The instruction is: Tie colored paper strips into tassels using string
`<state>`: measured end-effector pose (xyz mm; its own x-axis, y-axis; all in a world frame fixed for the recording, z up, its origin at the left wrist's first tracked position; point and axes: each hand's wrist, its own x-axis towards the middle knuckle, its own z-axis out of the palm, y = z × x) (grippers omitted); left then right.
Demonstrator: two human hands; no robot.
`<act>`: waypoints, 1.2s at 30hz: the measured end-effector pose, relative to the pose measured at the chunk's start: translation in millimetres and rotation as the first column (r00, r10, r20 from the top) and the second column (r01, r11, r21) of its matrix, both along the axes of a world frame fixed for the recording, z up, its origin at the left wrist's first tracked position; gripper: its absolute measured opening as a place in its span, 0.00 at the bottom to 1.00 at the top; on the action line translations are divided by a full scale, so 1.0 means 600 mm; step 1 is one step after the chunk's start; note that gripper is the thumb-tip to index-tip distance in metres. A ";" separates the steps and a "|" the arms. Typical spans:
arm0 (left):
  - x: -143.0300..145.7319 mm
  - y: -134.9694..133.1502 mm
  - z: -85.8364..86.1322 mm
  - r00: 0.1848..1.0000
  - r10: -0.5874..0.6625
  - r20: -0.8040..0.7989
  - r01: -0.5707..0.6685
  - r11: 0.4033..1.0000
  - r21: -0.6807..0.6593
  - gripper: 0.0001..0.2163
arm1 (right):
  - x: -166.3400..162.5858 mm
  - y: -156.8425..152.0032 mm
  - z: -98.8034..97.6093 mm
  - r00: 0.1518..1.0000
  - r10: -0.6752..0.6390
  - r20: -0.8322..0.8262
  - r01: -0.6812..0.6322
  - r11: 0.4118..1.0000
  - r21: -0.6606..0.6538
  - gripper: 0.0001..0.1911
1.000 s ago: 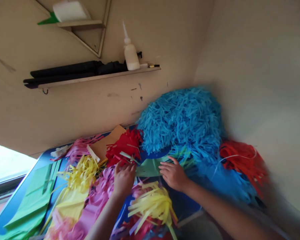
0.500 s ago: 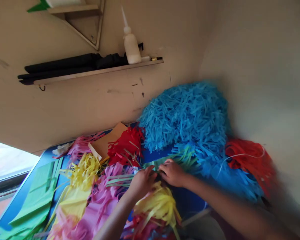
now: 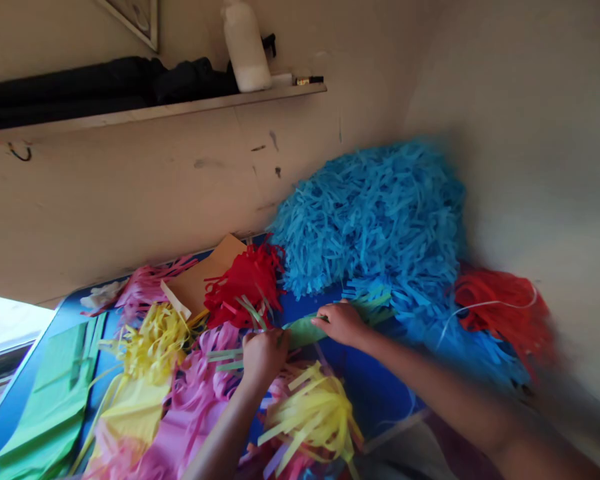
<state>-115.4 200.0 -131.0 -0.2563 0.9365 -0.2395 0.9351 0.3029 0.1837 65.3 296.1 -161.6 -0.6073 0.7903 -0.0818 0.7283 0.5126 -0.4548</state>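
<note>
A strip of green tissue paper point(image 3: 303, 333) with fringed ends stretches between my two hands over the blue table. My left hand point(image 3: 265, 357) is closed on its left part, with cut strands sticking out to the left. Closed on the right part is my right hand point(image 3: 344, 324); green fringe spreads beyond it toward the blue fringed paper. Just below the strip lies a yellow fringed tassel point(image 3: 317, 417). Purple-pink fringed paper point(image 3: 210, 380) lies beside my left forearm, and a red fringed bunch point(image 3: 247, 283) sits behind my left hand.
A large blue fringed heap point(image 3: 375, 220) rests against the wall, with red-orange paper point(image 3: 503, 307) at its right. Green sheets point(image 3: 47, 393), yellow fringe point(image 3: 155, 343) and brown cardboard point(image 3: 200, 273) lie on the left. A wall shelf point(image 3: 180, 110) holds a white bottle point(image 3: 247, 50).
My hands have moved apart, my left one going left, and the green strip now shows stretched between them. The view has shifted, with the shelf higher in it.
</note>
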 end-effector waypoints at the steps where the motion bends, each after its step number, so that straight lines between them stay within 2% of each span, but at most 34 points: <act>1: 0.001 0.000 0.000 1.000 -0.003 -0.010 0.003 1.000 -0.012 0.18 | 0.000 0.000 -0.001 1.000 -0.001 0.003 0.001 1.000 -0.001 0.11; 10: -0.001 0.007 -0.006 0.997 -0.005 -0.075 0.001 0.999 -0.052 0.17 | -0.001 0.004 -0.013 0.998 -0.033 0.047 0.032 0.999 0.008 0.12; 21: -0.004 0.018 -0.005 0.994 -0.032 -0.102 0.022 0.995 -0.096 0.16 | -0.007 0.020 -0.005 0.993 -0.046 0.104 0.048 0.999 -0.013 0.12; 29: -0.010 0.018 -0.012 0.995 -0.034 -0.095 0.024 0.995 -0.096 0.15 | -0.005 0.019 0.003 0.994 -0.050 0.099 0.054 0.998 -0.034 0.10; 32: -0.011 0.014 -0.012 0.993 -0.035 -0.116 0.029 0.998 -0.056 0.14 | -0.007 0.017 -0.001 0.993 -0.067 0.095 0.071 0.997 -0.035 0.11; 34: -0.011 0.011 -0.010 0.985 -0.101 -0.143 0.107 0.994 0.030 0.15 | -0.009 0.020 -0.004 0.993 -0.078 0.089 0.081 0.996 -0.035 0.11; 36: -0.010 0.009 -0.009 0.947 -0.285 -0.150 0.301 0.948 0.099 0.15 | -0.011 0.029 -0.003 0.993 -0.088 0.083 0.091 0.995 -0.038 0.11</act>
